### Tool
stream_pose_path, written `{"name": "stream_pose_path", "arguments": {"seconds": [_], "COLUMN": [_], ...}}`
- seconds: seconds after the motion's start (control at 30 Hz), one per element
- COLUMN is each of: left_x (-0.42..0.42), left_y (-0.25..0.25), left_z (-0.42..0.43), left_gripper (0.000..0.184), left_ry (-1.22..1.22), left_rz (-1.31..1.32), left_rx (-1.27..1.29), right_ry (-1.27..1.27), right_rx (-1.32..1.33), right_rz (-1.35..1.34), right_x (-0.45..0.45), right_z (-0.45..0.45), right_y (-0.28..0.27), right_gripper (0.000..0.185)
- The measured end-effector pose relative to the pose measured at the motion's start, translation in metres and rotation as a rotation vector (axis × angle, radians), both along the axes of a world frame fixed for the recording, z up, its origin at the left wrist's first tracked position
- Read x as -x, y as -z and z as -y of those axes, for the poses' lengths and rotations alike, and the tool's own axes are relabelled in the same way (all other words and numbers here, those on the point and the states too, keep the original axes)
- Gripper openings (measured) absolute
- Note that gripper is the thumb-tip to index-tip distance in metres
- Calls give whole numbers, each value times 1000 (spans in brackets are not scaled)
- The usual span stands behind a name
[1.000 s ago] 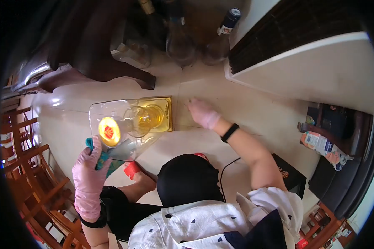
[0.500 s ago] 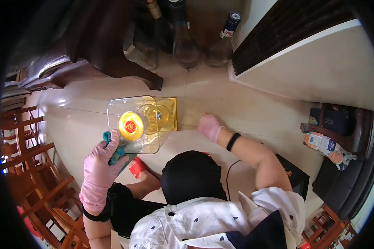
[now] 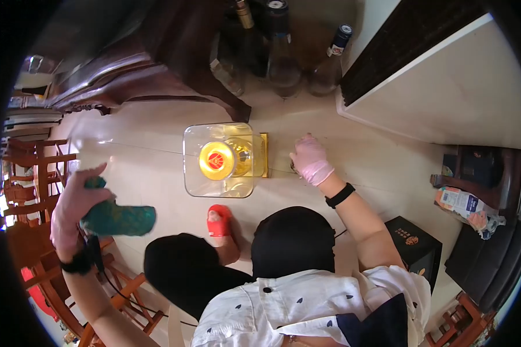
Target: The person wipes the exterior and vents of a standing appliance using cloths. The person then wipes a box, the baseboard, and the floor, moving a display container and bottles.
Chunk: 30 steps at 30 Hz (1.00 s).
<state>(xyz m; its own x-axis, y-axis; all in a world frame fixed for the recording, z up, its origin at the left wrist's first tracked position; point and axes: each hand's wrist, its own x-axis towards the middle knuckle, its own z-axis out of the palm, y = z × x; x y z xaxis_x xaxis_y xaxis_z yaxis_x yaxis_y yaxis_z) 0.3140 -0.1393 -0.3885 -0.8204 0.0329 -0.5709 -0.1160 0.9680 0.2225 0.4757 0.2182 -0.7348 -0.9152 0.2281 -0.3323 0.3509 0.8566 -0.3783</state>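
My left hand (image 3: 75,199), in a pink glove, grips a green cloth (image 3: 121,218) that hangs out to the right, at the left of the view. A clear box (image 3: 191,185) stands on the floor in the middle, with a gold round cap with a red emblem (image 3: 216,161) inside it and a gold base (image 3: 264,155) at its right side. To the right of the box, apart from it, my gloved right hand (image 3: 310,159) is closed low over the floor. Something small and dark shows at its fingers; I cannot make out what it is.
Several bottles (image 3: 283,72) stand at the back beside a dark wooden furniture leg (image 3: 237,108). A white panel (image 3: 422,81) rises at back right. A black box (image 3: 414,246) is at my right, wooden chairs (image 3: 46,202) at left. My foot in a red slipper (image 3: 218,220) is near the clear box.
My left hand has moved left, away from the clear box, with the green cloth. My right hand has shifted slightly right and turned. The view has shifted, so everything sits further right.
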Motion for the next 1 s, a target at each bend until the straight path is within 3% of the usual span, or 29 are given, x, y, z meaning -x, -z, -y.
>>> {"name": "stream_pose_path", "arguments": {"seconds": [0.07,0.13,0.27,0.33,0.37,0.43,0.47,0.5,0.53,0.57,0.6,0.63,0.67,0.7,0.73,0.8,0.83,0.9,1.0], "left_x": [15,21,0,16,22,30,31,29,27,26,26,28,33,36,32,28,29,30,38], "left_y": [41,110,206,337,378,426,405,354,310,291,250,226,203,181,144,93,71,37,-7], "left_z": [24,41,0,21,28,40,31,9,-8,-8,-14,-9,-1,9,7,15,16,14,-3], "left_gripper": [80,100,121,118,118,99,99,84,70,51,50,47,44,44,49,48,48,46,43], "left_ry": [133,392,451,188,198,-31,-44,221,471,281,3,-66,-116,-144,-198,-291,-268,-473,-369], "left_rz": [-23,17,170,357,370,547,542,457,368,373,500,521,518,443,361,258,206,104,-23], "left_rx": [-21,138,-153,-867,-858,-1039,-1042,-868,-675,-659,-653,-758,-869,-926,-1009,-1261,-1276,-1536,-1656], "right_ry": [-83,-60,-75,-87,-72,16,19,15,63,109,160,210,163,207,110,145,119,516,471], "right_rx": [105,53,-23,59,67,235,259,288,369,449,444,439,443,512,495,557,552,908,876], "right_rz": [-79,96,69,56,61,171,116,61,170,281,363,422,315,257,161,118,70,207,134], "right_x": [8,21,21,2,-9,-30,-42,-54,-60,-65,-66,-65,-81,-83,-96,-101,-85,-67,-48], "right_z": [0,0,12,18,19,14,12,11,6,2,1,-1,-10,-14,-28,-48,-45,-42,-37], "right_y": [-1,3,13,9,5,-3,0,4,3,-5,-27,-41,-13,-23,8,47,30,-15,-14], "right_gripper": [27,22,20,21,21,21,23,25,28,31,33,34,34,37,40,39,39,31,28]}}
